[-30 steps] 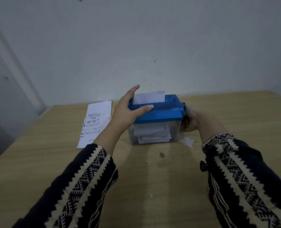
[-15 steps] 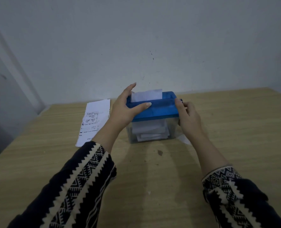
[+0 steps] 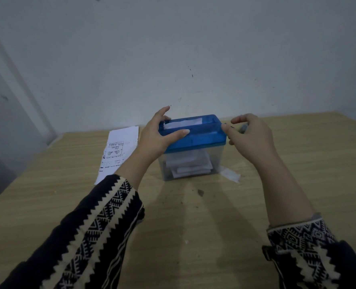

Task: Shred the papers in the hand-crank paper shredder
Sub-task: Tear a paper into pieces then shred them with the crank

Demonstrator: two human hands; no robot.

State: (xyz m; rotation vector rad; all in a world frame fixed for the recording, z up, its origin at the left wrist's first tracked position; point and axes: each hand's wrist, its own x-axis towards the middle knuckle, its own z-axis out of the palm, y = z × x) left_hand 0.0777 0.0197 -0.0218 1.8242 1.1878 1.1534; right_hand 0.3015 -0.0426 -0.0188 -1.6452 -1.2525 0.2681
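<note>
Shredder point(image 3: 191, 140) sits mid-table w/ paper point(image 3: 183, 124) nearly down in the slot. Left hand point(image 3: 155, 138) clamps the blue lid, thumb across the top. Right hand point(image 3: 250, 136) pinches the crank point(image 3: 243, 128). Best to turn slow & even, lid pressed flat so the box doesn't skid.

Plain room: bare wall point(image 3: 193, 49), wooden table point(image 3: 193, 226).

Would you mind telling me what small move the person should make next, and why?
Probably another crank turn with the right hand: a strip of paper sits in the slot of the shredder, which the left hand steadies.
</note>
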